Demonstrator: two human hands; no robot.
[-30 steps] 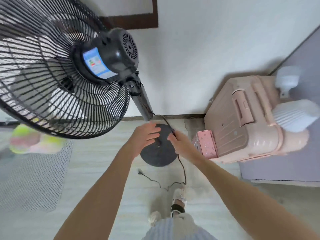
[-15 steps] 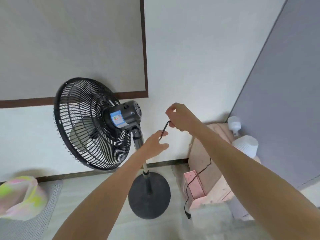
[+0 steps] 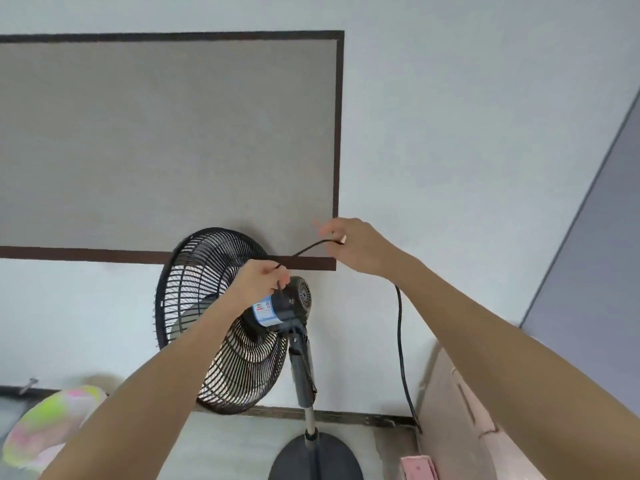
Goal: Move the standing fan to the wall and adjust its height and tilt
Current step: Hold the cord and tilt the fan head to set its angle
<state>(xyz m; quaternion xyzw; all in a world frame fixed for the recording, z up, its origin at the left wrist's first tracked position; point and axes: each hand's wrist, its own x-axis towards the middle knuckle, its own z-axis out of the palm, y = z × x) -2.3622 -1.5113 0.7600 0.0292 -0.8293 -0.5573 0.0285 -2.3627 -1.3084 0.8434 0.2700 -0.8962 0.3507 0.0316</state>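
The wall point(image 3: 450, 133) fills the view, and the fan point(image 3: 221, 317) already stands close against it on its round base point(image 3: 322, 459), so the move looks done; height and tilt seem left to do. Just right sits a pink case point(image 3: 460, 427), shut, contents hidden. The cord point(image 3: 400, 341) hangs from the right hand point(image 3: 353, 247), whose fingers pinch it, and runs to the left hand point(image 3: 259, 278), whose fingers pinch it above the motor point(image 3: 287, 303).
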